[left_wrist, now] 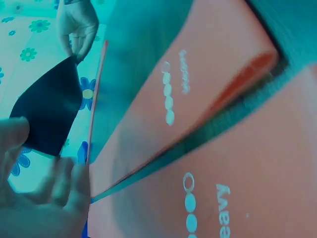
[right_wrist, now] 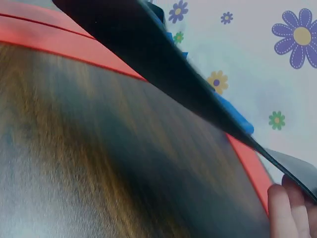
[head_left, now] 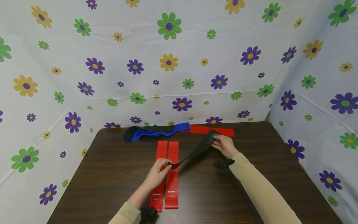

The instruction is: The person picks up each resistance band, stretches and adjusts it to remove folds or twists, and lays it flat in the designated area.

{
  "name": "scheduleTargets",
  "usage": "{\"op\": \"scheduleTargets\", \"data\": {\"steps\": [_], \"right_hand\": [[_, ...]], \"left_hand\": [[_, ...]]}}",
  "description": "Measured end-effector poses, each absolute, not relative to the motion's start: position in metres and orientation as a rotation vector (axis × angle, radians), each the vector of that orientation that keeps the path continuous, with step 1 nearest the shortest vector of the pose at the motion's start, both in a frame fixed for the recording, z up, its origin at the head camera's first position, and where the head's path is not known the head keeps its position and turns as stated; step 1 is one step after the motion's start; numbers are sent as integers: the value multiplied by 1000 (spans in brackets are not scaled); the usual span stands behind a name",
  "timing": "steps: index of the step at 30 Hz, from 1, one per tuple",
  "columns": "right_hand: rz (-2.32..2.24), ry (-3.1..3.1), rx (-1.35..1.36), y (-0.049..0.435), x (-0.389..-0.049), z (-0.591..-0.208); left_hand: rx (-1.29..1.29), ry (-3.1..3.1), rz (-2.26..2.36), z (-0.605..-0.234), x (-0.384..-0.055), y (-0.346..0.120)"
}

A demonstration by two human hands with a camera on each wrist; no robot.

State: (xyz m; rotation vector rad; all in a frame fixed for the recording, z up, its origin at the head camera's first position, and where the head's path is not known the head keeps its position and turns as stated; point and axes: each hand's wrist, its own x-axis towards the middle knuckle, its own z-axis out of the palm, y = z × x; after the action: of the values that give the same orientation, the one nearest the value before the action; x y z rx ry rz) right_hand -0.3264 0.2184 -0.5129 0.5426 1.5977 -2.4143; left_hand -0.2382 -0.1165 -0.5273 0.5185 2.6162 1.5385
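Observation:
A black resistance band [head_left: 196,152] is stretched in the air between both hands, slanting up toward the right. My left hand [head_left: 157,174] pinches its lower end between thumb and fingers, over two red bands. At the upper end, my right hand [head_left: 224,145] pinches the black band, near the back of the table. The two red resistance bands [head_left: 172,177] lie side by side beneath the left hand, lettered "Heavy" at their near ends. In the left wrist view the black band [left_wrist: 49,106] hangs as a flat loop; in the right wrist view the band [right_wrist: 163,69] crosses diagonally.
On the dark wooden table [head_left: 117,183], a crumpled blue band [head_left: 181,126] with black material lies along the back edge. Another red band [head_left: 218,130] extends to its right. A white flowered cloth [head_left: 179,46] hangs behind the table and at both sides.

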Motion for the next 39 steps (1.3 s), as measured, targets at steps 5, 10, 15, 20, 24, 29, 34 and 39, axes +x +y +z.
{"op": "scheduleTargets", "data": {"steps": [5,10,15,20,24,29,34,39], "right_hand": [[-2422,1587,483,214,-331,-515],[-2401,1592,443,211,-332,-505],[-2386,1608,433,207,-333,-498],[-2375,1619,411,203,-337,-498],[-2361,1636,396,200,-340,-500],[-2339,1660,370,198,-341,-499],[-2330,1674,360,196,-342,-498],[-2304,1716,355,192,-345,-501]], "left_hand": [[538,2241,1596,-526,-236,-120],[493,2030,1609,-537,-238,-123],[477,2016,1609,-536,-236,-124],[516,2069,1600,-536,-235,-124],[555,2079,1581,-534,-232,-124],[530,2101,1554,-531,-228,-120],[491,2126,1551,-531,-225,-117],[486,2088,1589,-532,-222,-113]]}}
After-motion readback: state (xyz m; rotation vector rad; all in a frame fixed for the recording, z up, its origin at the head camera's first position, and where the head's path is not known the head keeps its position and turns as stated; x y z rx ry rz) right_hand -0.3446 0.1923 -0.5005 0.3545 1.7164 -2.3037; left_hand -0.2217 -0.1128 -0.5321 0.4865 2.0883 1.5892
